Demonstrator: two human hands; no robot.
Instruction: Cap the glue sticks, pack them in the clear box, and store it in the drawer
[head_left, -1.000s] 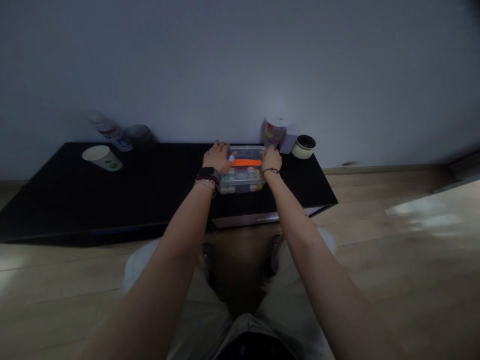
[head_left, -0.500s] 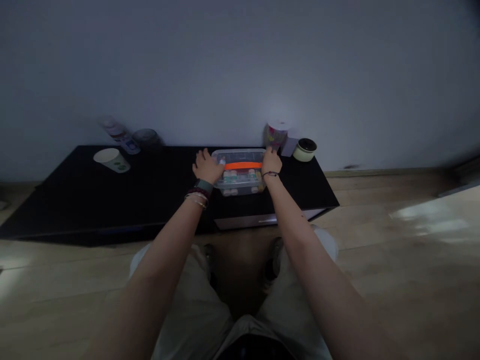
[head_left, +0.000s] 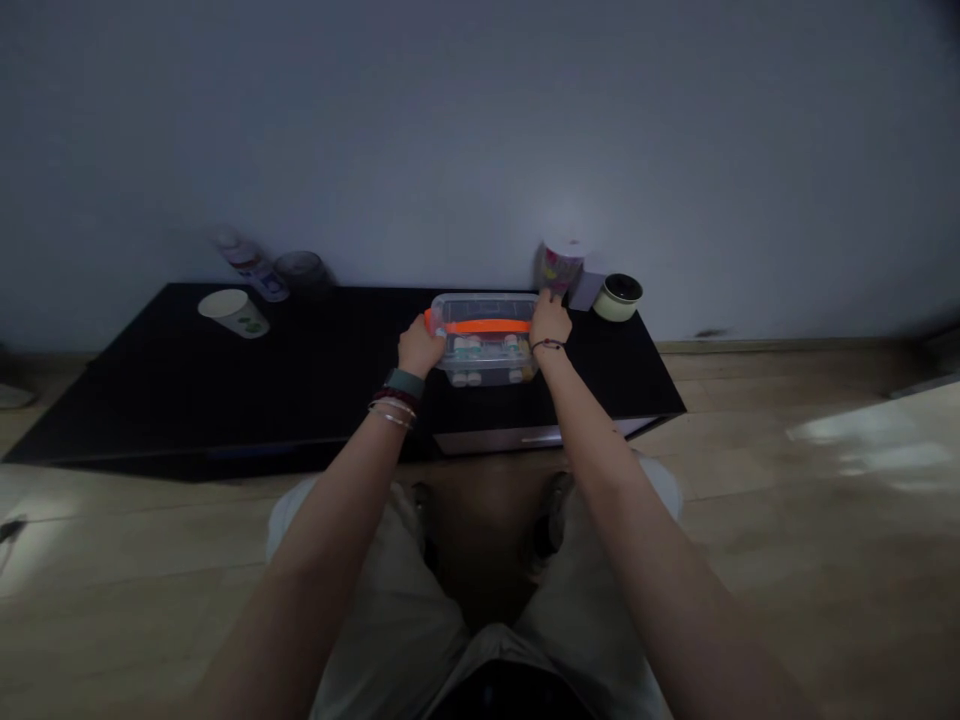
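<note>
Head view: black tabletop (head_left: 150,410), wooden floor (head_left: 787,540)

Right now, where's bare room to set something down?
Widest: black tabletop left of the left hand, in front of the paper cup. Narrow strip right of the right hand. Crowded: between the hands at the clear plastic box, and back right by the patterned cup and cream jar.

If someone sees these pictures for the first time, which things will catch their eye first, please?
The eye goes first to the clear plastic box with its bright orange band, near the middle of the black table. The left hand and right hand are at its two ends. Next comes the pale paper cup, lying on its side toward the table's left.
</note>
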